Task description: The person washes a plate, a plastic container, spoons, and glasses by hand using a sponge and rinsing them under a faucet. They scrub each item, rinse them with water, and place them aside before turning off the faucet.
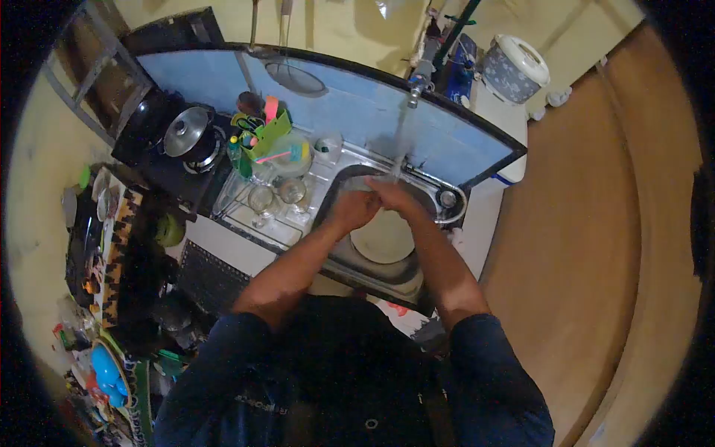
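Observation:
Both hands are together over the steel sink [328, 257], under a stream of water from the tap [415, 93]. My left hand [357, 209] is closed, its fingers curled in toward the right hand. My right hand [392, 197] presses against it from the other side, fingers bent. A pale, see-through patch shows just beyond the fingers, but I cannot tell what they grip. Below the hands, a round pale dish [383, 240] lies in the basin, partly covered by the forearms.
Left of the basin, glass mugs [292, 191] stand on the drainboard near a green utensil holder [268, 134]. A lidded pot [186, 132] sits on the stove. At right is a patterned rice cooker [514, 68]. A strainer [296, 78] hangs on the wall.

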Tool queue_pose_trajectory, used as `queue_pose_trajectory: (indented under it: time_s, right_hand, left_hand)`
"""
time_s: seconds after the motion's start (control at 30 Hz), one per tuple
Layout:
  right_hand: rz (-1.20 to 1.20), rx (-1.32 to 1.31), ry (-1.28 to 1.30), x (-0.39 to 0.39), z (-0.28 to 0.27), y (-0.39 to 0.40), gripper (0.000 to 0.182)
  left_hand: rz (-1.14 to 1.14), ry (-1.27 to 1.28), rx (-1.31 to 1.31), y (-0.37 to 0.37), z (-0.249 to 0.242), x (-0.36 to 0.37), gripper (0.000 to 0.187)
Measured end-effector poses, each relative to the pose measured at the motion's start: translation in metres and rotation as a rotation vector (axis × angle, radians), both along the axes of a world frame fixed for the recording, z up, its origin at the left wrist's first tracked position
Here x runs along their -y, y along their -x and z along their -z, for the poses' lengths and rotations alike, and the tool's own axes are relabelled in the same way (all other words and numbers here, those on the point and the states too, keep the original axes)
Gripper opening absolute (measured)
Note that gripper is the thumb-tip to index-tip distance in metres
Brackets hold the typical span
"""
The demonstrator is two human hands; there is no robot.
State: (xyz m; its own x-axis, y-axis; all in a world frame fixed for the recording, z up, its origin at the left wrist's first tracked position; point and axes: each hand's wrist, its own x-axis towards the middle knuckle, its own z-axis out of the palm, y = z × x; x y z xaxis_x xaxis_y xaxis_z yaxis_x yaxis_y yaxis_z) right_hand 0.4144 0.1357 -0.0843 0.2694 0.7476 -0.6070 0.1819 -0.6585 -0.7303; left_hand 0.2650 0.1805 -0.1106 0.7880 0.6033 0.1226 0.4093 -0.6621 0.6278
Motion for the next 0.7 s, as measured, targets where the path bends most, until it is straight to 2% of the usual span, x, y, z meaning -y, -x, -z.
queue_pose_trajectory:
  time_s: [0.03,0.07,0.13,0.17,0.23,0.27,0.33,0.37,0.43,0.47,0.53,0.57,0.6,0.63,0.67,0.7]
  right_hand:
    - [-0.066,-0.137,0.012,0.005,-0.003,0.004,0.068]
    - [-0.056,-0.144,0.013,0.007,0.012,0.000,0.068]
    - [0.231,-0.277,-0.265,0.002,0.047,-0.006,0.066]
    - [0.236,-0.281,-0.269,0.004,0.052,-0.007,0.066]
    - [0.180,-0.602,-0.279,0.016,0.046,0.001,0.061]
    - [0.183,-0.606,-0.278,0.019,0.049,0.003,0.061]
    - [0.534,-0.616,-0.363,0.018,0.062,0.005,0.052]
    - [0.535,-0.619,-0.365,0.020,0.063,0.006,0.052]
    - [0.767,-0.414,-0.045,0.028,0.054,0.013,0.046]
    - [0.769,-0.414,-0.048,0.030,0.055,0.006,0.046]
    - [0.092,0.487,-0.044,0.037,0.059,-0.018,0.042]
    - [0.211,0.482,-0.218,0.041,0.056,-0.027,0.042]
    - [0.329,0.474,-0.390,0.047,0.032,-0.030,0.043]
    - [0.382,0.630,-0.559,0.048,0.001,-0.034,0.044]
    - [0.429,0.787,-0.730,0.043,-0.037,-0.039,0.046]
    - [0.412,0.800,-0.919,0.037,-0.079,-0.043,0.048]
  left_hand:
    - [0.060,-0.053,0.051,-0.001,0.003,0.001,0.040]
    - [0.070,-0.050,0.045,0.000,0.006,0.004,0.040]
    - [-0.048,0.030,-0.016,0.001,0.004,0.006,0.037]
    - [-0.043,0.026,-0.020,0.000,0.001,0.004,0.037]
    - [0.076,-0.218,-0.184,-0.002,-0.018,0.005,0.025]
    - [0.079,-0.218,-0.189,-0.004,-0.030,0.009,0.025]
    - [0.159,-0.369,-0.426,-0.010,-0.057,0.017,0.022]
    - [0.160,-0.371,-0.429,-0.011,-0.059,0.015,0.022]
    - [0.300,-0.625,-0.625,-0.014,-0.055,0.014,0.021]
    - [0.302,-0.628,-0.623,-0.014,-0.054,0.014,0.021]
    - [0.141,-0.643,-0.710,-0.011,-0.052,0.012,0.019]
    - [0.142,-0.644,-0.710,-0.008,-0.054,0.009,0.019]
    - [0.092,-0.520,-0.652,-0.003,-0.063,0.008,0.020]
    - [0.042,-0.394,-0.593,0.001,-0.071,0.007,0.023]
    - [0.041,-0.391,-0.592,0.004,-0.076,0.007,0.023]
    - [-0.027,-0.231,-0.555,0.008,-0.081,0.008,0.029]
